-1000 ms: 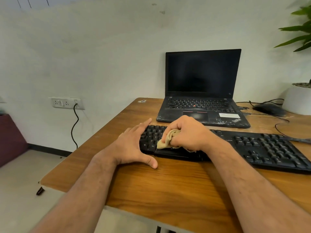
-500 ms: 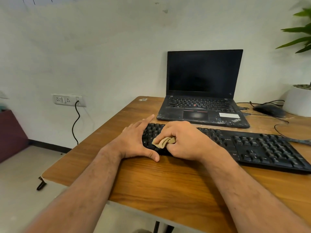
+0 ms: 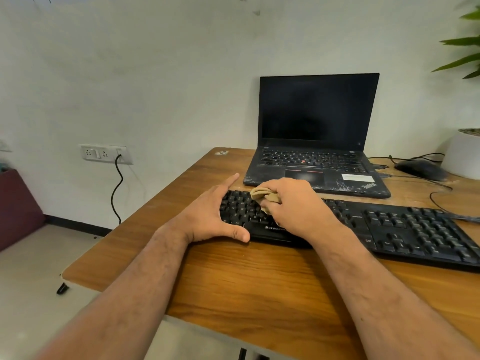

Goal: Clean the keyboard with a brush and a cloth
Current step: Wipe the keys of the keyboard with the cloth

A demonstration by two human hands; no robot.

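A long black plastic keyboard (image 3: 389,227), its rows of small square keys matte and slightly dusty-looking, lies flat across a wooden table (image 3: 259,289) with a warm, streaked grain and a rounded front corner. Bunched on the keys near the keyboard's left end is a soft tan cloth (image 3: 265,196), crumpled into a small wad with folds showing. The right hand (image 3: 293,206) rests knuckles-up over that part of the keyboard, its fingers curled round the cloth and pressing it down onto the keys; the forearm runs in from the lower right. The left hand (image 3: 207,211) braces the keyboard's left end: the fingers are straight and spread, the index pointing away along the far corner, the thumb stretched out along the near edge, so the end of the keyboard sits in the wide span between them. Behind the keyboard stands an open black laptop (image 3: 317,141) with a dark, blank screen and a scuffed palm rest. No brush shows in this view.
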